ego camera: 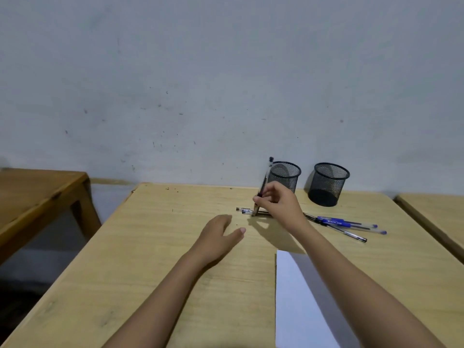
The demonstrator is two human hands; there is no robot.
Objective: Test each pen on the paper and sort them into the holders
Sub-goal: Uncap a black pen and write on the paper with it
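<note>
Head view: from my remote seat I see the right hand (278,202) pinching a dark-capped pen (265,179) near its lower end, the pen standing nearly upright with its cap toward 12 o'clock and its tip just above the pale wooden bench (155,259). The right grip is closed on that pen. The left hand (221,234) lies flat on the bench at about 8 o'clock from the right hand, fingers loose and spread, holding nothing. Just under the right hand, two dark pens (244,210) lie on the bench, partly hidden by the fingers. At 3 o'clock from the hand, a cluster of blue pens (349,223) and one dark pen (351,234) lie crossed together. Two black mesh holders stand against the wall at 12 to 1 o'clock: the left holder (286,175) directly behind the raised pen, the right holder (327,184) beside it, slightly tilted. A white paper (296,297) lies at 5 o'clock, under the right forearm.
</note>
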